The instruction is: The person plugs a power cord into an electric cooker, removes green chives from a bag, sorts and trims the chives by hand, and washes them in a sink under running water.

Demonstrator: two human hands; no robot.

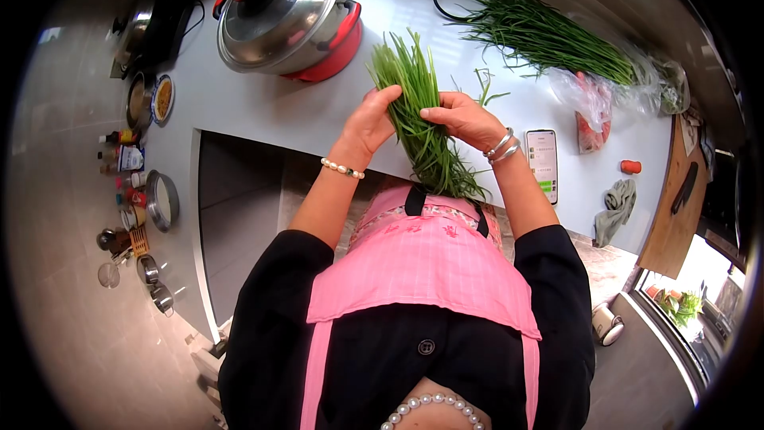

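Observation:
A bunch of green chives [420, 123] is held between my two hands, in front of the pink apron at the counter's edge. My left hand [372, 119] wraps the bunch from its left side, thumb pressed on the stalks. From the other side my right hand [463, 118] grips the same bunch, its thumb lying across it. The paler stalk ends point away from me, and the darker leaf tips hang down toward the apron. A few loose chives [485, 89] lie on the counter just beyond my right hand.
A lidded steel pot [280, 20] on a red base stands back left. More chives [549, 36] lie back right, beside a plastic bag [590, 111]. A phone [543, 166], a grey cloth [615, 211] and a knife [684, 189] on a wooden board [672, 223] are at right.

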